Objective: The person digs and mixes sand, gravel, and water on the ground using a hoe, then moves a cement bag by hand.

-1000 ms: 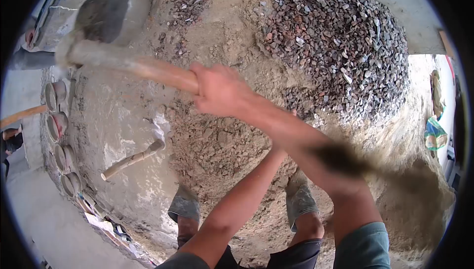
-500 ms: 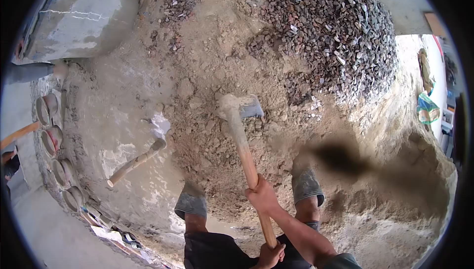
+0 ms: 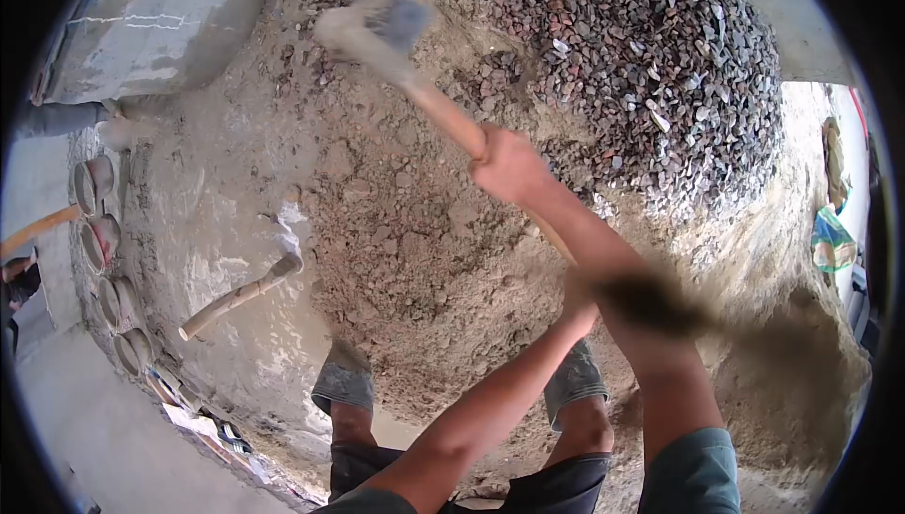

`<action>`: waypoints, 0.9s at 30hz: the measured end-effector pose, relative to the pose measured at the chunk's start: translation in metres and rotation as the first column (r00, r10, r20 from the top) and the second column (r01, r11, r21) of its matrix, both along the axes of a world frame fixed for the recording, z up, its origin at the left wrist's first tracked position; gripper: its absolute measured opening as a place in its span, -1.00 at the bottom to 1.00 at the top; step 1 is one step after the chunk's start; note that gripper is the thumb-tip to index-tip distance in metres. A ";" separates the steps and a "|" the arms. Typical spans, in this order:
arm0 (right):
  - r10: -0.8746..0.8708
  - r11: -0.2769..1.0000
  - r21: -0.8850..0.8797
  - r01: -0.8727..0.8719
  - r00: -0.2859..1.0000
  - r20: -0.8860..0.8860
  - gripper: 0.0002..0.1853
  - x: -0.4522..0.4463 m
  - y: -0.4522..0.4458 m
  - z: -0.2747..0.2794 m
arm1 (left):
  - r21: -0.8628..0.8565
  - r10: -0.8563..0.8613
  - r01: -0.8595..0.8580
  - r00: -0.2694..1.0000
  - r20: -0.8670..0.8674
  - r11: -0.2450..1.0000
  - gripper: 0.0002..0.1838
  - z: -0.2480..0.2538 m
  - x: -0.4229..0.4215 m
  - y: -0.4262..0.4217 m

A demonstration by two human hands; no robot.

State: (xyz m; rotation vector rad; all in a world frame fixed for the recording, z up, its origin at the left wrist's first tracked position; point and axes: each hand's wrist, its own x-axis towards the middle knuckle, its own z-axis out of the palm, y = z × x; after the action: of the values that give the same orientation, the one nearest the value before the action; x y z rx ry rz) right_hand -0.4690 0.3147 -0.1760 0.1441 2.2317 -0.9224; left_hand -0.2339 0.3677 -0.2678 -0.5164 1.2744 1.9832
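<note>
A hoe [image 3: 447, 120] with a wooden handle and a blurred metal blade is raised over the ground, its head at the upper left of the handle. My right hand [image 3: 512, 165] is wrapped round the middle of the handle. Lower down, my left hand [image 3: 579, 305] is closed round the handle's rear end, partly hidden by the right forearm and a dark smudge on the view. Below the hoe lies a mound of damp, crumbly sandy mix [image 3: 424, 250], between the blade and my boots.
A gravel heap [image 3: 650, 71] rises at upper right. Another tool with a wooden handle [image 3: 236, 299] lies on the wet floor at left. Several round pans [image 3: 97, 242] line the left edge. A grey cracked panel [image 3: 160, 28] is at upper left. Part of another person [image 3: 21, 280] shows far left.
Half a second ago the hoe's blade was down in the mound; now it is lifted up and to the left. Both my hands have risen with the handle and stand further forward.
</note>
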 end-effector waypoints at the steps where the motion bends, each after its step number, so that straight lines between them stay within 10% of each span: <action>1: -0.179 0.970 0.196 0.141 0.964 0.197 -0.56 0.013 0.043 -0.032 | 0.177 0.131 -0.176 0.961 0.244 0.968 -0.46 0.029 0.027 0.011; 2: -0.155 0.960 0.260 0.103 0.969 0.190 -0.55 0.034 0.049 -0.047 | 0.261 0.231 -0.399 0.836 0.498 0.879 -0.57 0.058 0.053 0.023; 7: -0.354 0.930 0.212 0.299 0.884 0.307 -0.44 0.144 -0.016 -0.002 | 0.452 -0.046 -0.313 0.780 0.624 0.836 -0.85 0.137 0.149 -0.113; 13: -0.233 0.963 -0.058 0.262 0.924 0.304 -0.57 0.257 -0.085 0.083 | 0.016 0.157 -0.232 0.705 0.692 0.972 -0.88 0.289 0.198 -0.164; 15: -0.123 0.950 -0.253 0.184 0.964 0.237 -0.60 0.222 -0.096 0.115 | -0.197 0.137 -0.113 0.984 0.112 0.974 -0.85 0.255 0.178 -0.144; 18: 0.050 0.894 -0.444 -0.060 0.998 -0.033 -0.64 0.134 -0.108 0.140 | -0.063 0.213 -0.209 0.973 0.085 0.976 -0.76 0.136 0.136 -0.120; 21: 0.061 0.869 -0.416 -0.268 0.892 -0.447 -0.68 0.057 -0.100 0.129 | -0.274 0.343 -0.412 0.901 -0.267 0.869 -0.72 0.074 -0.027 -0.103; 25: 0.006 0.941 -0.326 -0.089 0.969 -0.246 -0.61 0.027 -0.008 0.051 | 0.064 0.217 -0.215 0.976 -0.024 0.975 -0.84 0.009 -0.013 -0.016; 27: -0.181 0.983 0.047 0.179 0.983 0.045 -0.55 0.051 0.080 -0.013 | 0.169 0.166 -0.197 0.970 0.179 0.966 -0.81 0.028 0.068 0.064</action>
State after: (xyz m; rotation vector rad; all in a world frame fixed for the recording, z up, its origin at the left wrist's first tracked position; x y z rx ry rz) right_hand -0.4176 0.3945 -0.1887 0.3896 2.2202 -0.9559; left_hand -0.1657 0.4318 -0.2394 -0.7095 0.9583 2.1365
